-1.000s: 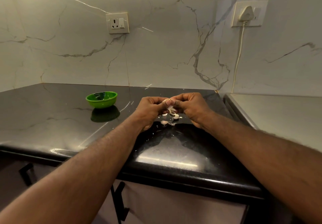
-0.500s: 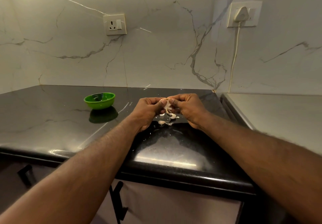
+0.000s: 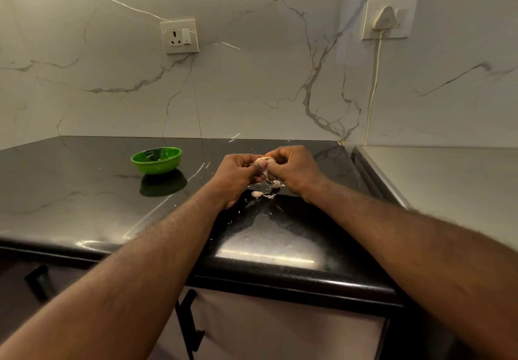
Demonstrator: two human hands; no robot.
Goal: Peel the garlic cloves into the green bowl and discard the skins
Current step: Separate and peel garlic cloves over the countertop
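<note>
Left hand (image 3: 236, 173) and right hand (image 3: 294, 170) both pinch one garlic clove (image 3: 265, 161), right of the green bowl (image 3: 156, 160).

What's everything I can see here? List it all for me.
bowl: one, green, left on counter.
clove: one, pale, pinched between both hands.
garlic bits: few, whitish, counter below hands.
counter: one, black, glossy.
wall: one, white marble, behind.
sockets: two, white, on wall.
plug, cord: one each, white, right socket.
steel surface: one, grey, far right.
handles: two, black, cabinets below.
left hand: one, pinches clove.
right hand: one, pinches clove.
</note>
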